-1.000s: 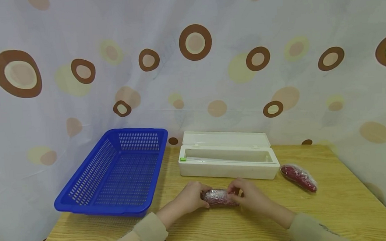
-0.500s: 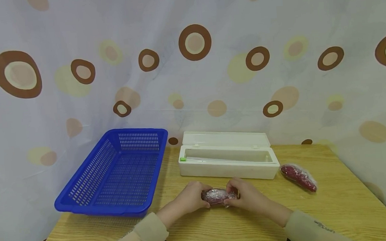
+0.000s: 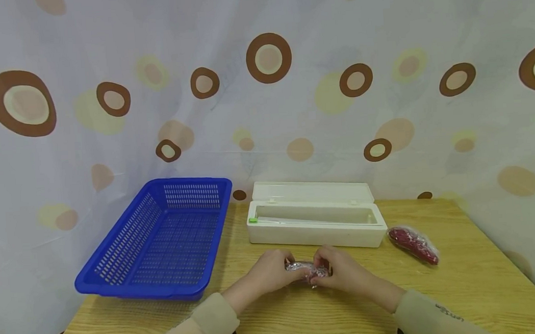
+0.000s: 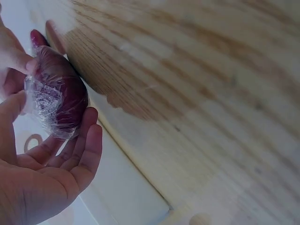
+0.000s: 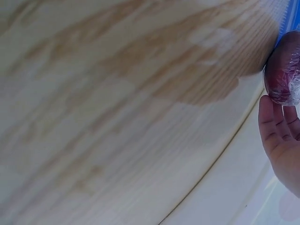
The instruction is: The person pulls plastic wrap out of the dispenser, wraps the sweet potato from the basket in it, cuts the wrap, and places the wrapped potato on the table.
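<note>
A purple-red sweet potato (image 3: 306,268) wrapped in clear cling film (image 4: 47,101) lies crosswise between the two hands, low over the wooden table. My left hand (image 3: 271,273) holds its left side, with the thumb laid across the wrapped front and the fingers behind. At the other end, my right hand (image 3: 340,271) pinches the bunched film between thumb and fingers. The left wrist view shows the left fingers (image 4: 89,145) curved along the far side of the sweet potato. In the right wrist view, right fingertips (image 5: 265,105) touch its end; the thumb is outside that view.
Behind the hands stands a white cling film dispenser (image 3: 315,235) with its lid raised and a green slider (image 3: 253,220). A blue basket (image 3: 207,273) stands left on the table (image 3: 468,292). Another film-wrapped sweet potato (image 3: 414,245) lies right of the dispenser.
My right hand has closed on the film at the right end after plucking at it. The left hand has shifted slightly right, its thumb now over the front of the sweet potato.
</note>
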Tool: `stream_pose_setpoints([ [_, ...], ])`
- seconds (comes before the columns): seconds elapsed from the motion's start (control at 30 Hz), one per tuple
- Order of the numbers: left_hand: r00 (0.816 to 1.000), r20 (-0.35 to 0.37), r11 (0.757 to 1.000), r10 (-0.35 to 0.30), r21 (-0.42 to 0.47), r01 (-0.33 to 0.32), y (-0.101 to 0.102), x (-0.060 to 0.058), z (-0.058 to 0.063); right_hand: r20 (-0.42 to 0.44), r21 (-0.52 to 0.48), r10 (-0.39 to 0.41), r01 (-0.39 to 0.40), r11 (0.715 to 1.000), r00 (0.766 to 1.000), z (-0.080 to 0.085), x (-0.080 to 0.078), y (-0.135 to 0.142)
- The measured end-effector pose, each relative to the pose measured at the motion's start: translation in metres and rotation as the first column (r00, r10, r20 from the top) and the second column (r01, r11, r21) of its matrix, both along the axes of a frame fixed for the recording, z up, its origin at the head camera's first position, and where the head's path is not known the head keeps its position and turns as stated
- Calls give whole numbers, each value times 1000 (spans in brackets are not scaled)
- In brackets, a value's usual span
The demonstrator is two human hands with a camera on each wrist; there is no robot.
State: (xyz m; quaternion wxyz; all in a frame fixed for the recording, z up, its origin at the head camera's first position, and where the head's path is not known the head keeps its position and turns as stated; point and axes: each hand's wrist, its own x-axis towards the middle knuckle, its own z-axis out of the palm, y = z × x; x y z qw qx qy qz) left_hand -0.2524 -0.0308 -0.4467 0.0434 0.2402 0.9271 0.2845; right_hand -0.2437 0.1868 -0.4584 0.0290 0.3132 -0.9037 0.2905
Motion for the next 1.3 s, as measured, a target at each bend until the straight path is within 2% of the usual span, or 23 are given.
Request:
stream_pose_setpoints([
  [0.1,1000,0,1000,7,-1,-7,1,-1,0,12,-29,22,-22,999,1000,-2,0,2],
  [0.23,1000,-1,1000,10,8,-10,1,0,0,76,-130,68,-57,990,995,-7,0,8],
  [0.33,1000,-10,1000,3,2,-3,1,0,-1,124,-200,86,-60,978,989,-10,-1,12],
  [0.43,1000,-11,1000,-4,0,4,0,0,-1,165,-224,84,-46,974,983,-13,-1,15],
  [0.6,1000,-4,1000,-8,11,8,1,0,-1,191,-173,66,-32,984,979,-10,0,17],
  [0.8,1000,-11,1000,-2,17,2,0,0,-2,121,-78,39,-30,996,992,-8,1,14],
  [0.93,999,-2,999,-46,9,46,-3,-2,-5,111,-62,53,-46,997,992,-7,2,14],
  [1.1,993,21,992,-119,-31,120,-9,1,-3,161,-78,58,-46,996,985,-3,4,14],
  [1.3,990,29,989,-140,-44,141,-9,5,-1,201,-62,32,-20,998,979,1,2,8],
])
